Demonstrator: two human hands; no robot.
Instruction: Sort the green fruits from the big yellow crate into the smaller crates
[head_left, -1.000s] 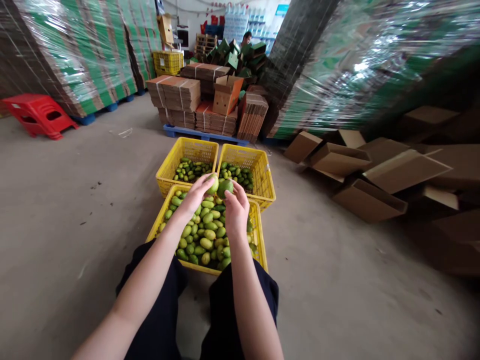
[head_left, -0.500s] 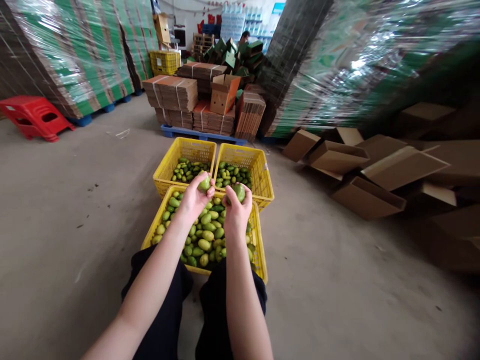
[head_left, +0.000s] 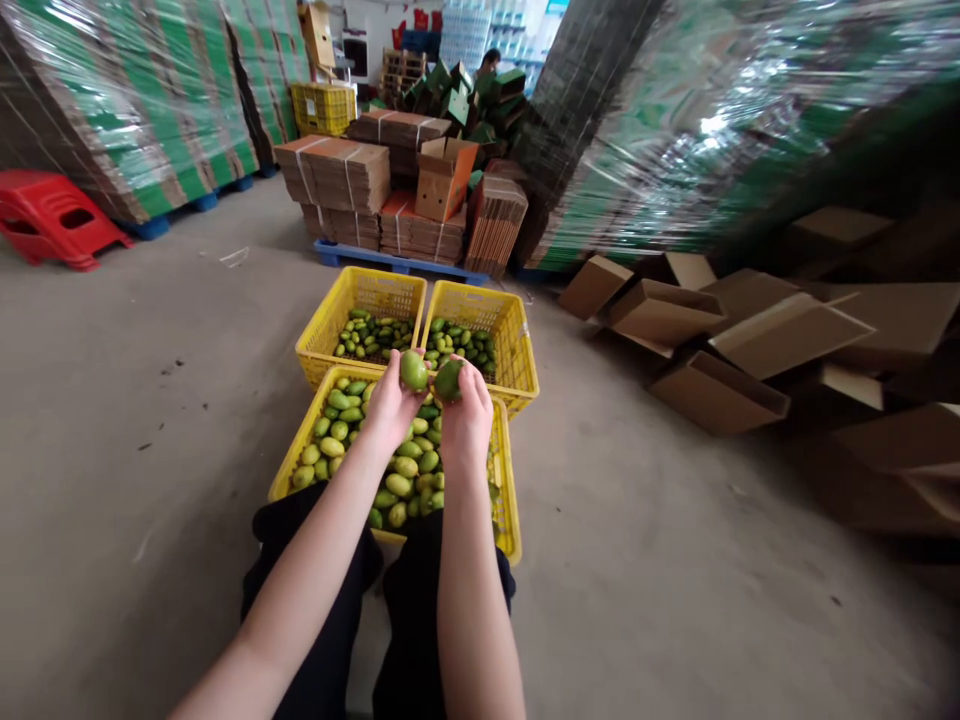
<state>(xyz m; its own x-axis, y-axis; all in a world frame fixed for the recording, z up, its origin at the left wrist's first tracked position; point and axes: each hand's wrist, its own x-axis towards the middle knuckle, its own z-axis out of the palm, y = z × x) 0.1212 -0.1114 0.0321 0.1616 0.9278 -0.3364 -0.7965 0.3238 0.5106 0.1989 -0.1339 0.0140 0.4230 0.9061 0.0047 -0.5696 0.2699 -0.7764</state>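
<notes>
My left hand [head_left: 393, 405] is closed round a green oval fruit [head_left: 413, 370] that looks like a small mango. Just to its right, my right hand [head_left: 469, 412] grips a darker green fruit [head_left: 449, 380] of the same kind. Both hands are close together above the front yellow crate [head_left: 513, 500], which is full of green and yellowish fruit [head_left: 399, 485]. Behind it, side by side, stand a left yellow crate [head_left: 319, 335] and a right yellow crate [head_left: 520, 350]. Smaller, darker green fruit lies in the bottom of each. My forearms and hands hide part of the front crate.
A blue pallet [head_left: 397, 262] with bundled flat cartons [head_left: 337, 175] and an open box [head_left: 444, 180] stands beyond the crates. Open cardboard boxes [head_left: 720, 390] lie at right, a red stool [head_left: 60, 220] at left. Wrapped stacks [head_left: 135, 100] flank the floor; a person [head_left: 491, 60] is at the back.
My two hands have come closer together, and the fruit in each has turned in the fingers. The camera view has shifted slightly.
</notes>
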